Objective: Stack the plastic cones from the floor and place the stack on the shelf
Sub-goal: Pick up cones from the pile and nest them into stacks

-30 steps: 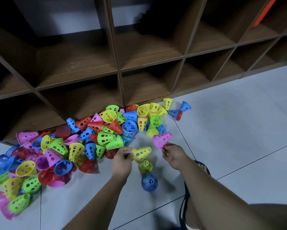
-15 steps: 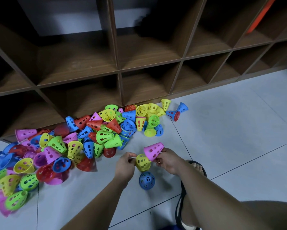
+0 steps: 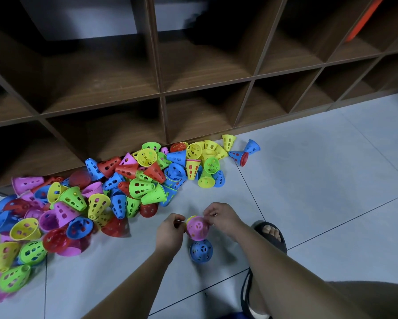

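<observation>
- Holding a pink perforated plastic cone (image 3: 197, 227) low over the floor, you are working with both hands just in front of your foot. The cone's holed top is facing up towards you.
- Your right hand (image 3: 224, 218) is pinching the pink cone at its upper right edge, with the fingers curled tight on the rim.
- Your left hand (image 3: 170, 229) is curling its fingers against the left side. There a sliver of a yellow plastic cone (image 3: 190, 218) is showing from under the pink one, and the hand is pinching that yellow rim.
- The two cones are sitting nested, pink over yellow, between your hands.
- A blue perforated plastic cone (image 3: 201, 250) is sitting alone on the grey tiled floor (image 3: 320, 180), just below the held pair in the view. Whether they are touching cannot be told.
- The loose pile of coloured plastic cones (image 3: 124, 185) is lying to your left, spreading along the foot of the dark wooden cubby shelf (image 3: 161, 93).
- Your foot in a black sandal (image 3: 271, 236) is resting on the tiles just right of your right wrist.
</observation>
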